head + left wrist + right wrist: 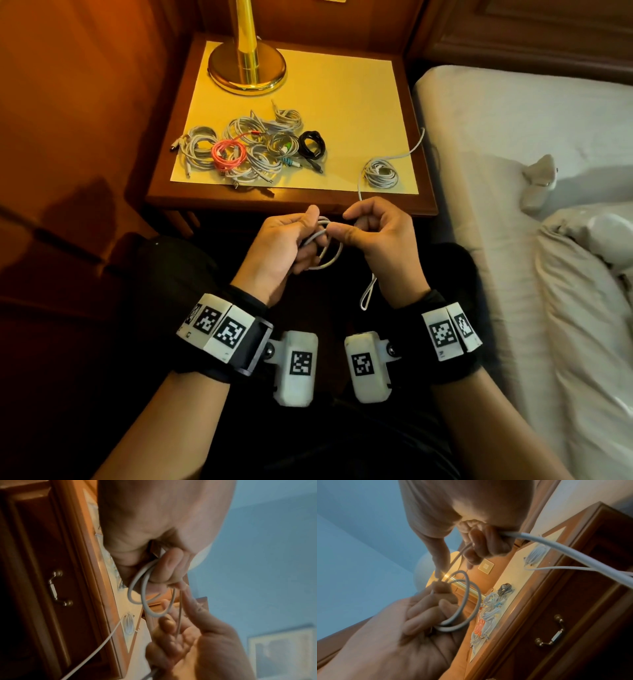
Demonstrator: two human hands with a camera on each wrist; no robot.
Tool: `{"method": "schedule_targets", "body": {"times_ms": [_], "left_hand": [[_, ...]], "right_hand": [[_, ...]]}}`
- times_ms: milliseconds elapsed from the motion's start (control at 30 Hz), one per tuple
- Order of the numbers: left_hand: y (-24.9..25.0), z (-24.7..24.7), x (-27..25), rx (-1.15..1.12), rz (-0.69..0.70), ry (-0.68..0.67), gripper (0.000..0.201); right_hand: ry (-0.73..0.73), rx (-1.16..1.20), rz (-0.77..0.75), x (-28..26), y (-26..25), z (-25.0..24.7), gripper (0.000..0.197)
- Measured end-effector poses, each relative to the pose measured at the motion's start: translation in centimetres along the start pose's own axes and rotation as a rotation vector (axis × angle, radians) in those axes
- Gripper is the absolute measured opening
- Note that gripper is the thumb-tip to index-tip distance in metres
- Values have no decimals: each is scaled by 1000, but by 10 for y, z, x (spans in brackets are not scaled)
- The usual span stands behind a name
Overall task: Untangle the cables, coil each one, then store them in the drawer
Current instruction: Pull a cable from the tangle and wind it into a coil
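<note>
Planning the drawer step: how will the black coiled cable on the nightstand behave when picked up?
The black cable looks thicker than the white ones, so it probably keeps its loops. It appears untied with a loose end, so it may spring open. Likely light.

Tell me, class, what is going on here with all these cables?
A person sits at a nightstand coiling a white cable. The left hand holds the loops already made, while the right hand feeds on more. Several coiled cables lie in a cluster on the nightstand, with another white bundle apart to their right. The drawer is shut, so nothing is stored yet.
</note>
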State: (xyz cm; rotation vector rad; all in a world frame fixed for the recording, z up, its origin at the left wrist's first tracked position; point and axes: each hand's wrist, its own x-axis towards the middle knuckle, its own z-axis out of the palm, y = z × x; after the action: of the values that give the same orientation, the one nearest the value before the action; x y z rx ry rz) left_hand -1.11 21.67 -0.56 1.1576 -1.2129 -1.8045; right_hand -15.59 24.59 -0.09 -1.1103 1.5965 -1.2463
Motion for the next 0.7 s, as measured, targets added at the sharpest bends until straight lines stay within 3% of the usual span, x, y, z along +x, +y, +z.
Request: {"method": "schedule_targets", "body": {"times_ms": [200,400,567,700], "left_hand": [[1,1,-2,-202,-209,-74,47],[-2,-1,1,-136,-187,-18,52],[-2,-2,0,-73,-196,-112,51],[0,-1,-3,-182,-208,-133,50]], "right_hand": [[-244,96,184,-6,-8,1,16],[-304,181,269,-4,-3,2,28],[-254,275,236,-6,-1,0,25],[-237,320,225,-6,2,2,25]]}}
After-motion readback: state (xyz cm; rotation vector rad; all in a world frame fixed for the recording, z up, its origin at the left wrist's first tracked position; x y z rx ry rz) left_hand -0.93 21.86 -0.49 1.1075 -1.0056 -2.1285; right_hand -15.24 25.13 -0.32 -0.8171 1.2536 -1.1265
